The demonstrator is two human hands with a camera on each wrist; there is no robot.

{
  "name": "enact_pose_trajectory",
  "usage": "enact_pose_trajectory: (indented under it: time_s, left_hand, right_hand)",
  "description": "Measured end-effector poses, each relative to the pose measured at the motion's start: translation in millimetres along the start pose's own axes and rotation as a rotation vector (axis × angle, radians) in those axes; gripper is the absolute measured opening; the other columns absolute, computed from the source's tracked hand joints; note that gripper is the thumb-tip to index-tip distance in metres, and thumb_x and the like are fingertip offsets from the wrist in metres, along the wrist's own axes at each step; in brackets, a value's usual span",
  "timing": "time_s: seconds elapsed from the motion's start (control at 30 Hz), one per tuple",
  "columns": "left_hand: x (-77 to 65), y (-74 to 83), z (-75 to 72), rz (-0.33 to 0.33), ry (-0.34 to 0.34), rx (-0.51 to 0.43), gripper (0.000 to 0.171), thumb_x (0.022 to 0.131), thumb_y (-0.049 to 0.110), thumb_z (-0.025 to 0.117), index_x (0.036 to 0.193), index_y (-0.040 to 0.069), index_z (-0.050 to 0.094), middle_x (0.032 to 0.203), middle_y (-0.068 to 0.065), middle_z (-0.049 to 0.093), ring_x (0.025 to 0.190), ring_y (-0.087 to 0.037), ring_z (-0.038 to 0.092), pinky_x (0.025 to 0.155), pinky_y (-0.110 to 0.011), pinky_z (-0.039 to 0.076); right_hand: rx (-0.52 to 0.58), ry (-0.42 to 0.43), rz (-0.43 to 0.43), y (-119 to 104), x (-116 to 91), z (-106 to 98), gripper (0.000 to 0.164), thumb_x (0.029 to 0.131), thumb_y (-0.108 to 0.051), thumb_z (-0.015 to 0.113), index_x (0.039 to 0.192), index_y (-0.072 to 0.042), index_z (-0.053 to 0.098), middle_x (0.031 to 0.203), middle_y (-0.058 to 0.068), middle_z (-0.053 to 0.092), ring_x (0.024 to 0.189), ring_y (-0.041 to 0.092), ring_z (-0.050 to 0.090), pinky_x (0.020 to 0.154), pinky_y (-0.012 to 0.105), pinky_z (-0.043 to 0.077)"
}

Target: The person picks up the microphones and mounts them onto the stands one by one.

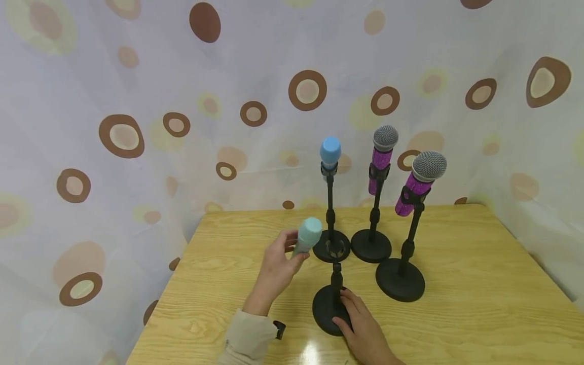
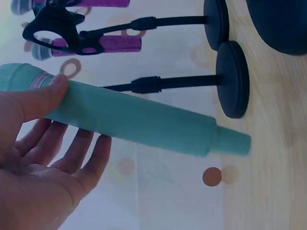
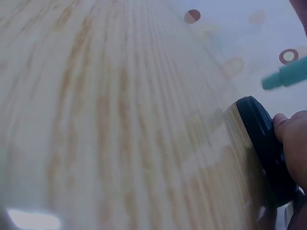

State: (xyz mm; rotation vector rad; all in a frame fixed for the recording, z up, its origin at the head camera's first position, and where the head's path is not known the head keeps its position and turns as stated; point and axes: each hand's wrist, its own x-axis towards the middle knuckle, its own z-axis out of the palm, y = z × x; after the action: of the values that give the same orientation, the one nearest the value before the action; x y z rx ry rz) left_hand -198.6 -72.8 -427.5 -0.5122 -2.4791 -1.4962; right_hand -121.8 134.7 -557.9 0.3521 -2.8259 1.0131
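My left hand [image 1: 277,266] holds a mint-green microphone [image 1: 309,232] above the table, its head up and tilted right. In the left wrist view, thumb and fingers grip that microphone [image 2: 139,117] near its head, and the narrower tail end sticks out free. The front black microphone stand [image 1: 325,310] has an empty clip [image 1: 336,248] on top, just right of the held microphone. My right hand [image 1: 366,329] grips the right side of this stand's round base, thumb on the near part. The right wrist view shows the base [image 3: 259,134] edge-on against the tabletop.
Behind stands a black stand with a blue microphone [image 1: 330,150]. To its right, two more stands [image 1: 371,246] [image 1: 400,280] carry purple microphones [image 1: 381,158] [image 1: 418,183] with silver grilles. The wooden table [image 1: 479,284] meets a patterned curtain [image 1: 255,61] at the back.
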Motion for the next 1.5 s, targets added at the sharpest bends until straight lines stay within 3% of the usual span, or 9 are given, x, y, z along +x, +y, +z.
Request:
enact_pose_trajectory:
  time_s: [0.3, 0.53, 0.83, 0.93, 1.2, 1.33, 1.5]
  left_hand:
    - [9.4, 23.3, 8.5, 0.184, 0.017, -0.082, 0.049, 0.087, 0.009, 0.074, 0.129, 0.017, 0.052, 0.126, -0.001, 0.064, 0.117, -0.019, 0.065, 0.101, -0.036, 0.053]
    - [14.6, 35.8, 9.8, 0.328, 0.005, -0.064, 0.048, 0.089, 0.005, 0.07, 0.131, 0.012, 0.048, 0.13, -0.007, 0.063, 0.125, -0.02, 0.061, 0.103, -0.037, 0.051]
    - [17.9, 40.0, 17.1, 0.588, -0.106, -0.019, 0.044, 0.092, -0.008, 0.06, 0.13, 0.005, 0.042, 0.139, -0.012, 0.057, 0.13, -0.024, 0.057, 0.109, -0.034, 0.046]
    - [17.6, 41.4, 18.7, 0.613, -0.132, 0.021, 0.046, 0.091, -0.007, 0.062, 0.132, 0.004, 0.042, 0.137, -0.012, 0.057, 0.128, -0.023, 0.058, 0.108, -0.033, 0.047]
    - [18.2, 39.6, 20.9, 0.593, -0.139, 0.147, 0.049, 0.087, -0.001, 0.071, 0.133, 0.01, 0.056, 0.142, -0.009, 0.053, 0.136, -0.023, 0.049, 0.112, -0.035, 0.044]
    - [17.8, 34.7, 22.9, 0.647, -0.171, 0.167, 0.048, 0.088, -0.007, 0.068, 0.131, 0.008, 0.051, 0.148, -0.013, 0.047, 0.142, -0.029, 0.042, 0.115, -0.038, 0.04]
    - [17.6, 33.1, 22.1, 0.656, -0.189, 0.172, 0.053, 0.089, -0.006, 0.068, 0.134, 0.012, 0.048, 0.147, -0.011, 0.046, 0.142, -0.027, 0.042, 0.115, -0.036, 0.041]
  right_hand:
    - [0.013, -0.012, 0.023, 0.0, 0.3, 0.4, 0.05, 0.094, -0.026, 0.069, 0.136, -0.003, 0.055, 0.147, 0.01, 0.047, 0.135, 0.031, 0.049, 0.107, 0.047, 0.046]
    - [0.014, 0.002, 0.015, 0.9, -0.1, 1.8, 0.049, 0.093, -0.025, 0.069, 0.135, -0.003, 0.055, 0.147, 0.009, 0.047, 0.135, 0.03, 0.049, 0.107, 0.047, 0.046]
    - [0.009, 0.048, -0.019, -0.7, -0.4, 1.8, 0.046, 0.091, -0.02, 0.072, 0.131, -0.004, 0.058, 0.143, 0.009, 0.05, 0.13, 0.03, 0.053, 0.102, 0.044, 0.05]
    - [0.014, 0.043, -0.019, -1.1, 0.0, 1.5, 0.045, 0.091, -0.02, 0.072, 0.13, -0.004, 0.058, 0.143, 0.008, 0.049, 0.13, 0.03, 0.054, 0.102, 0.044, 0.05]
    - [0.039, 0.011, 0.013, -2.5, 0.9, -0.6, 0.045, 0.093, -0.021, 0.07, 0.132, -0.003, 0.057, 0.145, 0.008, 0.047, 0.132, 0.032, 0.052, 0.104, 0.046, 0.048]
    - [0.028, 0.027, -0.006, -2.7, 0.3, 0.7, 0.046, 0.092, -0.02, 0.071, 0.131, -0.001, 0.057, 0.142, 0.009, 0.049, 0.13, 0.032, 0.054, 0.103, 0.047, 0.049]
    - [0.001, 0.062, -0.034, -1.6, -0.7, 3.2, 0.047, 0.09, -0.019, 0.073, 0.13, -0.001, 0.057, 0.142, 0.009, 0.049, 0.129, 0.03, 0.054, 0.103, 0.044, 0.05]
